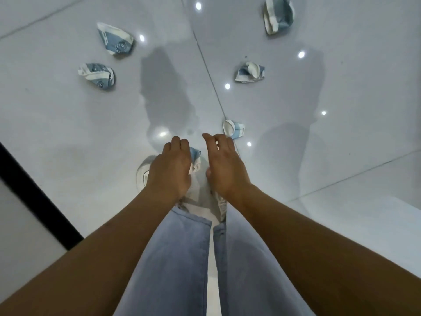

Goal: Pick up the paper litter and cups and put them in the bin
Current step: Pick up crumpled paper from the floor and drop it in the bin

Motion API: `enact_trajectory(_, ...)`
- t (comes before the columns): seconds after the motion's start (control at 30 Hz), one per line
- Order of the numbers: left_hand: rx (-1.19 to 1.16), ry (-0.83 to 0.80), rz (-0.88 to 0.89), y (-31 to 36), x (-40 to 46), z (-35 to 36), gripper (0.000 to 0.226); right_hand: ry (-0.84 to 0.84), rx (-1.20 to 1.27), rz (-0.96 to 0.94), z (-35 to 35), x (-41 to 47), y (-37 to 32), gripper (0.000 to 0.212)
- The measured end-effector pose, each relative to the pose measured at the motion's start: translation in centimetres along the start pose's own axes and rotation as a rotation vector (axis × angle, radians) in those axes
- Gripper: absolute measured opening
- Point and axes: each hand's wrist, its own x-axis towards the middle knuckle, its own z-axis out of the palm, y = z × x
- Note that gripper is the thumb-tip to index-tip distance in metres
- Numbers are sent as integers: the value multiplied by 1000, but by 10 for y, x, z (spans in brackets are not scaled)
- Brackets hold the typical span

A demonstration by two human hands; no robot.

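We are gripping a crumpled cup (195, 159) with our left hand (169, 166), while five crushed cups (233, 129) are lying scattered on the floor (341, 87). Our right hand (224, 165) is hovering beside it, fingers relaxed and apart.

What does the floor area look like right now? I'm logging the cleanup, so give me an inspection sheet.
Surface: glossy white tiled floor, reflecting ceiling lights.
Job's things: five crumpled blue-and-white paper cups lying apart; a sixth crumpled cup beside the left hand.
Clutter: nothing seen.
Hands: left hand over the sixth cup, grip unclear; right hand open, empty.
Cables: nothing seen.
Surroundings: black strip at left; no bin in view.
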Motion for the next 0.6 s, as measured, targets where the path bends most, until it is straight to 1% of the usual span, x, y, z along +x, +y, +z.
enact_trajectory(0.13,6,9,23,-7,23,14,60,3,-98,139,10,26,43,72)
enact_trajectory(0.23,43,-13,41,-11,47,31,70,18,-121,220,30,52,70,72)
enact_trajectory(0.4,75,4,81,-12,82,60,66,82,-82,280,70,90,96,72)
enact_trajectory(0.53,90,21,144,-18,100,75,59,183,-17,311,86,100,102,58)
enact_trajectory(0.6,105,30,172,-20,105,76,56,167,18,304,84,98,103,57)
